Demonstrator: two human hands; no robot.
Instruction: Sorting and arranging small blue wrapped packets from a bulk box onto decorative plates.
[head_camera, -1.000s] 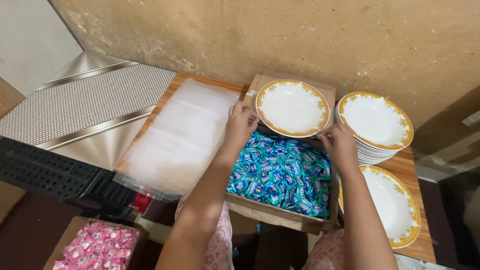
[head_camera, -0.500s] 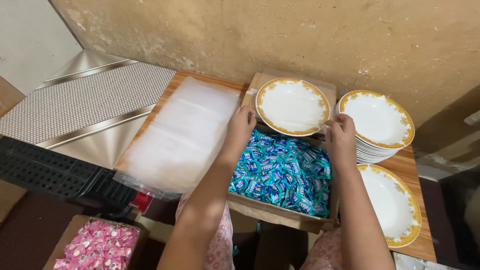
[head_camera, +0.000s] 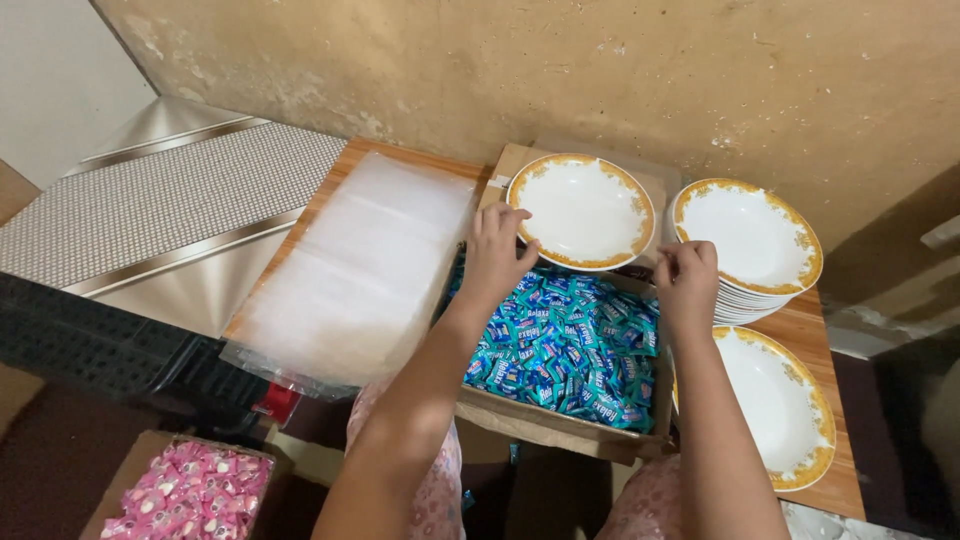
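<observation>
Here both hands grip a white, gold-rimmed ceramic plate (head_camera: 582, 210) over the cardboard box of blue wrapped candies (head_camera: 575, 345): left hand (head_camera: 497, 255) on its near-left rim, right hand (head_camera: 687, 280) at its right edge, beside the plate stack (head_camera: 748, 240).

3 white plates w/ gold-yellow patterned rims: plate (head_camera: 581, 210) top centre, stack (head_camera: 747, 240) upper right, plate (head_camera: 775, 405) lower right; blue-and-white wrapped sweets (head_camera: 570, 345) in brown box (head_camera: 545, 425) centre; pink sweets (head_camera: 190, 495) bottom left; clear bags (head_camera: 365, 265) on wood table (head_camera: 800, 325).
</observation>
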